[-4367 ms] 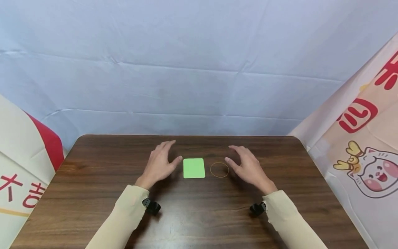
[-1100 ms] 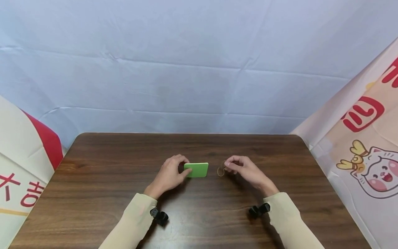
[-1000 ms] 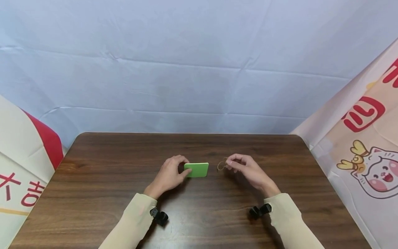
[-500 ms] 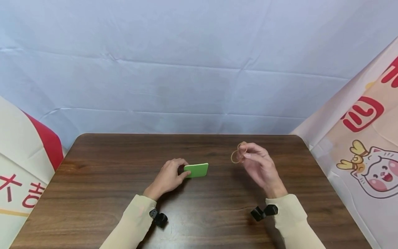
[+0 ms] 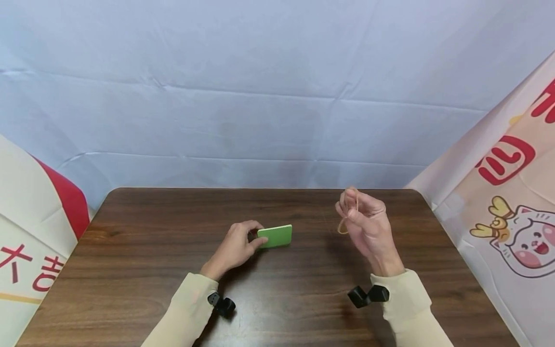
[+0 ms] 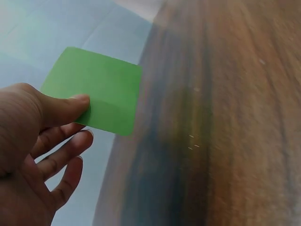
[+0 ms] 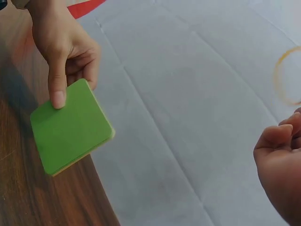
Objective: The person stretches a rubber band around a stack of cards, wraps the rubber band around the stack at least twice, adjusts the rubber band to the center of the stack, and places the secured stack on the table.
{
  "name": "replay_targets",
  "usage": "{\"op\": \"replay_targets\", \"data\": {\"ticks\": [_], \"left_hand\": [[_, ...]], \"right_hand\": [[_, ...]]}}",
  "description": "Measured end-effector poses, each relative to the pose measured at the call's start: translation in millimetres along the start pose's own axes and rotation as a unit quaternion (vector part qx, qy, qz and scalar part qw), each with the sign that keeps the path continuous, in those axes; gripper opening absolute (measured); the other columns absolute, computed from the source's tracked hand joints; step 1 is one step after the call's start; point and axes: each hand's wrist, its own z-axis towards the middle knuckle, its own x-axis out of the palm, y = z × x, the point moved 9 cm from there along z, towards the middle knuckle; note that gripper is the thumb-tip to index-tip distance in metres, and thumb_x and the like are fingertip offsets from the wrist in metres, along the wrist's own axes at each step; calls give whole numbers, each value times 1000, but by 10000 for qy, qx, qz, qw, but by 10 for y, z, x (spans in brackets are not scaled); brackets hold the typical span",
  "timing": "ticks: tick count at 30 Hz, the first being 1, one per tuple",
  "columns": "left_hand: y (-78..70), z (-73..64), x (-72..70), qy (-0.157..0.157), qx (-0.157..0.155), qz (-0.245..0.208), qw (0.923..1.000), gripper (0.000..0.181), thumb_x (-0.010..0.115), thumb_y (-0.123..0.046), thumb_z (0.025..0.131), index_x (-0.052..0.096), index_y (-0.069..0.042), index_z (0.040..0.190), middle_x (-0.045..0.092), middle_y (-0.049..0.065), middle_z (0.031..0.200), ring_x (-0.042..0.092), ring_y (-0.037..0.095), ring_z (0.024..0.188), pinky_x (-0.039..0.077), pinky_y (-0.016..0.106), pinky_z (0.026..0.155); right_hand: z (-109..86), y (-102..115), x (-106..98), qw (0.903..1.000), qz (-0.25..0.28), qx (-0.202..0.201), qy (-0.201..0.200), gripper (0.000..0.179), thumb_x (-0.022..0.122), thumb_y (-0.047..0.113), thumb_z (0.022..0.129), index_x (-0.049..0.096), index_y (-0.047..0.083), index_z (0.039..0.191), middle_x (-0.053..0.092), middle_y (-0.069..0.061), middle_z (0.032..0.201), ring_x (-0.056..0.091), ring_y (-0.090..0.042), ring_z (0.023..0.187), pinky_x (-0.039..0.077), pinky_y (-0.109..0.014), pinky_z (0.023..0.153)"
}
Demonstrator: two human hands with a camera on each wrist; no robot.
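Note:
My left hand pinches a thin stack of green square cards by its left edge, tilted up above the table. In the left wrist view, the thumb presses on the near face of the green cards, with the other fingers behind. A pale edge and a layer line show in the right wrist view. To the right, my right hand is raised and holds a tan rubber band between thumb and fingers. Part of the rubber band shows as a blurred yellow loop above the fingers in the right wrist view.
Both hands are over a dark brown wooden table. A pale cloth backdrop hangs behind it, and a printed cloth hangs at the right. Each cuff carries a small black camera.
From lying flat, the green cards have been lifted by my left hand and tilted up. My right hand has picked up the rubber band and moved up and right with it, turning palm inward.

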Motion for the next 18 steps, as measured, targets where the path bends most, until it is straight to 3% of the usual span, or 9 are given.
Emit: {"op": "replay_targets", "data": {"ticks": [6, 11, 15, 17, 18], "left_hand": [[-32, 31, -163, -300, -260, -515, 9979, 10, 82, -7, 86, 74, -7, 92, 70, -1, 82, 64, 11, 74, 53, 31, 69], [-66, 61, -310, -431, -449, -990, 9931, 10, 82, -5, 84, 75, -4, 91, 72, 3, 82, 67, 14, 73, 55, 30, 69], [-94, 81, -411, -419, -535, -1592, 9849, 10, 82, -3, 84, 75, -1, 90, 73, 7, 80, 67, 16, 69, 53, 28, 65], [-96, 88, -433, -286, -657, -1979, 9776, 10, 81, -3, 84, 75, 2, 91, 74, 10, 81, 69, 16, 70, 54, 29, 66], [-103, 90, -440, -198, -723, -2194, 9728, 11, 80, -2, 84, 74, 3, 91, 74, 12, 82, 70, 16, 71, 55, 30, 68]], "right_hand": [[-2, -22, 2, 9975, -605, 312, -196, 53, 81, 0, 84, 60, -10, 132, 44, -7, 89, 37, -21, 81, 26, -32, 70], [-40, -85, 2, 9856, -1447, 856, -202, 61, 82, -2, 81, 55, -12, 135, 45, -7, 97, 42, -19, 86, 39, -26, 74], [-64, -146, -6, 9664, -2237, 1261, -102, 67, 79, -12, 75, 53, -13, 136, 45, -10, 103, 44, -20, 93, 43, -23, 79], [-76, -188, -7, 9508, -2733, 1461, -10, 72, 79, -15, 71, 53, -11, 137, 44, -12, 106, 42, -24, 98, 42, -24, 82], [-84, -211, -9, 9380, -3099, 1550, 52, 74, 82, -14, 69, 55, -7, 138, 44, -13, 108, 42, -26, 100, 42, -26, 83]]}}
